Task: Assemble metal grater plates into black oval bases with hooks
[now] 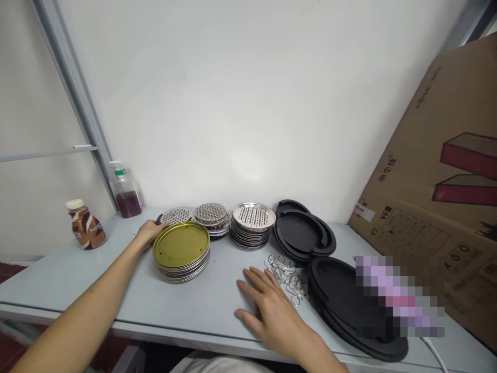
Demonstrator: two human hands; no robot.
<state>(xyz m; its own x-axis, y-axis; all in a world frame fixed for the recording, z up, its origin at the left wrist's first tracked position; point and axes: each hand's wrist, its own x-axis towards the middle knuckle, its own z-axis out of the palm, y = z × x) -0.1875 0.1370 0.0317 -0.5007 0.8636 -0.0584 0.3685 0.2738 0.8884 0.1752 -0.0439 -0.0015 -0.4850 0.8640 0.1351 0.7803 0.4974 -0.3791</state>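
Note:
At the left, my left hand (148,232) reaches behind a stack of round metal discs topped by a gold one (181,244). Its fingers are closed at the black edge of a round perforated grater disc (177,215); the gold stack hides part of the hand and disc. My right hand (267,303) lies palm down near the table's front, fingers spread, holding nothing. Just beyond its fingertips is a loose pile of small wire hooks with ring ends (287,277). Black round plastic trays with raised rims (337,290) lie stacked to its right.
Stacks of silver grater discs (254,216) and smaller perforated discs (210,213) stand by the wall. More black trays (298,233) lie behind the hooks. A coffee bottle (86,227) and a bottle of red liquid (127,197) stand left. A large cardboard box (423,207) leans right, beside a blurred patch.

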